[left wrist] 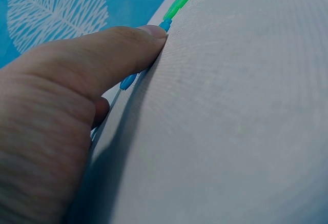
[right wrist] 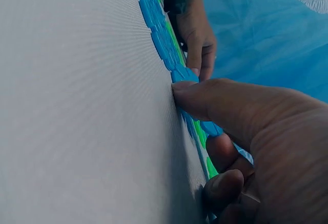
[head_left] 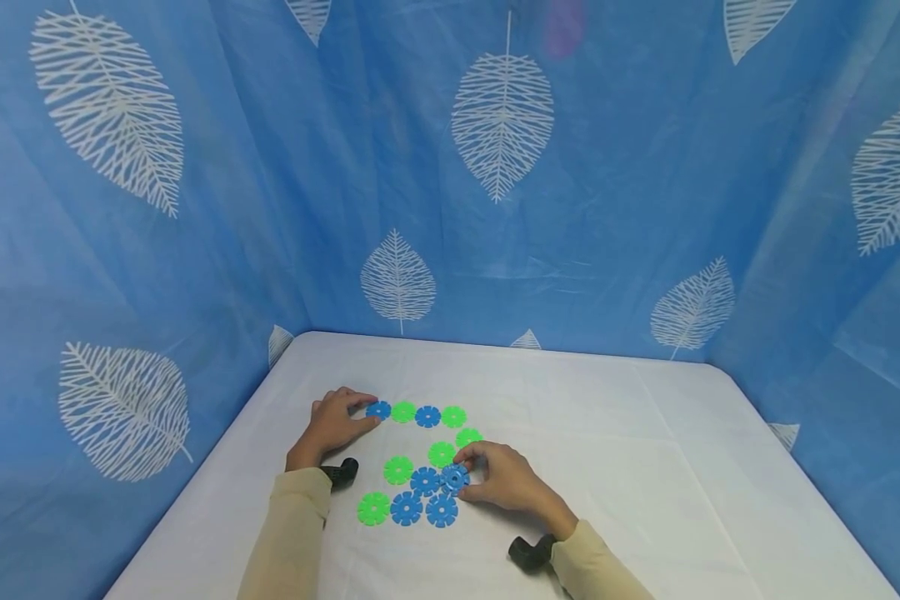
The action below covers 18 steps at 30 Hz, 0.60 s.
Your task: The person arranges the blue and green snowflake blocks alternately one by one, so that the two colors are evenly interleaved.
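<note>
Flat notched plastic discs, blue and green, lie on a white-covered table. At the row's left end my left hand [head_left: 337,423] pinches a blue disc [head_left: 378,410] between thumb and fingers. In the left wrist view, the thumb [left wrist: 146,39] presses at that disc's edge. My right hand [head_left: 504,477] pinches another blue disc [head_left: 455,478], which overlaps its blue neighbours in the head view. Seen from the right wrist, the thumb [right wrist: 200,97] is on the near edge of this disc [right wrist: 210,128], with fingertips behind it.
The far row continues with a green disc [head_left: 403,412], a blue disc [head_left: 427,417] and a green disc [head_left: 453,417]. Several more discs run down to a front row with a green disc [head_left: 373,508]. Blue leaf-patterned cloth [head_left: 495,250] surrounds the table [head_left: 645,433].
</note>
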### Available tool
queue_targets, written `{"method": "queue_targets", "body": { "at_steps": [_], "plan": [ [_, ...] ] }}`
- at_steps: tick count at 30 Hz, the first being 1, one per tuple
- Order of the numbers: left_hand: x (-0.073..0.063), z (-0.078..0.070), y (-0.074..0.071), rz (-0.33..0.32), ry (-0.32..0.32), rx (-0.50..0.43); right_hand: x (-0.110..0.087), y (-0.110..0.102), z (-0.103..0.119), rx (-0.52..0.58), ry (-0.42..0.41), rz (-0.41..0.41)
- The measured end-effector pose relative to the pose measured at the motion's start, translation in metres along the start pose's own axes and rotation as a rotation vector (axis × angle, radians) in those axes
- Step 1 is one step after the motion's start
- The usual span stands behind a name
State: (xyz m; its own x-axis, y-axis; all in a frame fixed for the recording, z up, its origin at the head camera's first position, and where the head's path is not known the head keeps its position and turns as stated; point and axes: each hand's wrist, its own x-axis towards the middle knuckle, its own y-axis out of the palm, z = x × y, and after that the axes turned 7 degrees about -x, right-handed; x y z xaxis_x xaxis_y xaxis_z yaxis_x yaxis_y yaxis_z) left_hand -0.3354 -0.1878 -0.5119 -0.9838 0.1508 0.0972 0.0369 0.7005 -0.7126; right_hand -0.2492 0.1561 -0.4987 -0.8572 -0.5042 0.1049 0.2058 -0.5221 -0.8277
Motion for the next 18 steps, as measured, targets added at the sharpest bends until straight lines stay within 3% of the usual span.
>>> {"method": "queue_targets", "body": {
  "at_steps": [18],
  "plan": [
    [0.0021, 0.0042, 0.0008, -0.002, 0.015, 0.006, 0.0, 0.0018, -0.0053, -0.018, -0.134, -0.052]
  ]
}}
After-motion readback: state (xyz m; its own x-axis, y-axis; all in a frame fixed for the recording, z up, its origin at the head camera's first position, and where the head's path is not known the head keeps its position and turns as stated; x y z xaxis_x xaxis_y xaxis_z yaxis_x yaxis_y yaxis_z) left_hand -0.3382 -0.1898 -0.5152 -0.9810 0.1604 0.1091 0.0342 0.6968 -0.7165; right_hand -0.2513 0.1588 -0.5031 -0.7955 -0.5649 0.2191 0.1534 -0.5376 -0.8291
